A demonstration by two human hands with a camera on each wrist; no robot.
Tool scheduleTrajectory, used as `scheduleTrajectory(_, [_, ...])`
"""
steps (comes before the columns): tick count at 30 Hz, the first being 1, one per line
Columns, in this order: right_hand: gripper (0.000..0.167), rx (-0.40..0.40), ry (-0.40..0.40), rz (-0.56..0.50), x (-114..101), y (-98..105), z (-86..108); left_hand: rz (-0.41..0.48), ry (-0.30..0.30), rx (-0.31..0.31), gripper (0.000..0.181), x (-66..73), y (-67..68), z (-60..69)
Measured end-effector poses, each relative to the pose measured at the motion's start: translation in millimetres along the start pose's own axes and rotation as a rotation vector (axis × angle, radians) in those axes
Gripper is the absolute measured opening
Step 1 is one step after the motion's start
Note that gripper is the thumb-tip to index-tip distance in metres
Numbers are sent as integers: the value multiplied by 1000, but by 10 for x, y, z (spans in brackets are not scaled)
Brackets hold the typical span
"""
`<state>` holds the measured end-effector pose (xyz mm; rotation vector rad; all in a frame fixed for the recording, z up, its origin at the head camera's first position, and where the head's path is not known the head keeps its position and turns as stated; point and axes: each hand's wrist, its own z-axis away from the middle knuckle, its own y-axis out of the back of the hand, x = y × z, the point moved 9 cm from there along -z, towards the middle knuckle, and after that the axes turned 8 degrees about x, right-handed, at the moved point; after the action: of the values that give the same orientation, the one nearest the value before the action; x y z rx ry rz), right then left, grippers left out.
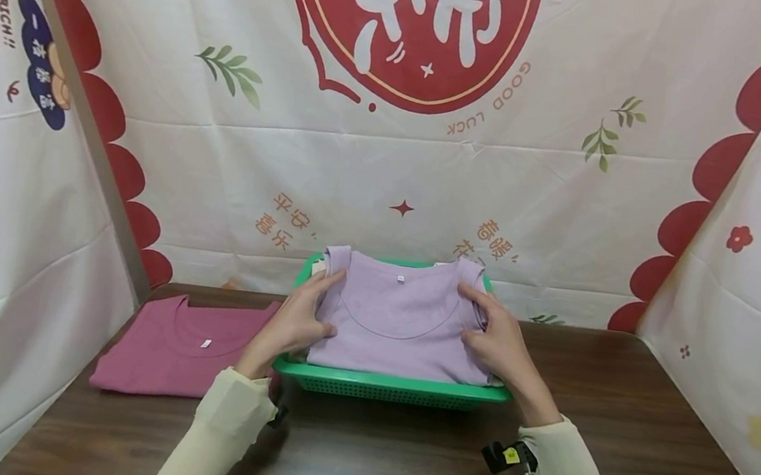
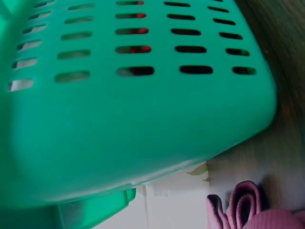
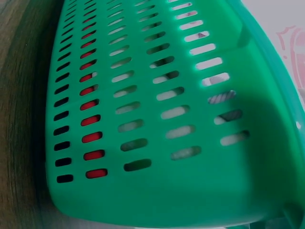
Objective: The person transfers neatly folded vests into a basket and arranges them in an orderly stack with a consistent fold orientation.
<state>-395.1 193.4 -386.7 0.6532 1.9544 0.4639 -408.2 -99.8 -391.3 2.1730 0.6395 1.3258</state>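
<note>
A folded lilac shirt (image 1: 396, 311) with a small neck label lies face up at the green plastic basket (image 1: 391, 382), and its shoulders rise past the far rim. My left hand (image 1: 295, 318) holds the shirt's left side, with thumb and a fingertip showing on the cloth. On the opposite side my right hand (image 1: 499, 339) grips the right edge in the same way. The other fingers are mostly hidden by the shirt and hands. Both wrist views show the slotted basket wall (image 2: 143, 119) and neither hand.
A folded dark pink shirt (image 1: 196, 349) lies on the brown wooden table (image 1: 614, 425) to the left of the basket. Through the slots of the basket wall (image 3: 152, 119), red and pale contents show. A printed white cloth (image 1: 396, 168) hangs behind and at both sides.
</note>
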Motion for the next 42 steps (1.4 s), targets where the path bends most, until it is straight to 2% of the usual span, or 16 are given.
scheduleTrajectory(5, [74, -3, 0, 7, -13, 9, 13, -2, -11, -2, 93, 2, -17, -5])
scheduleTrajectory(11, [74, 2, 3, 12, 5, 9, 25, 7, 6, -23, 92, 9, -27, 2])
scheduleTrajectory(18, [73, 8, 3, 17, 11, 8, 26, -16, 23, -5, 96, -13, -14, 2])
scheduleTrajectory(42, [72, -16, -6, 13, -27, 5, 27, -48, 11, -3, 93, -23, -21, 2])
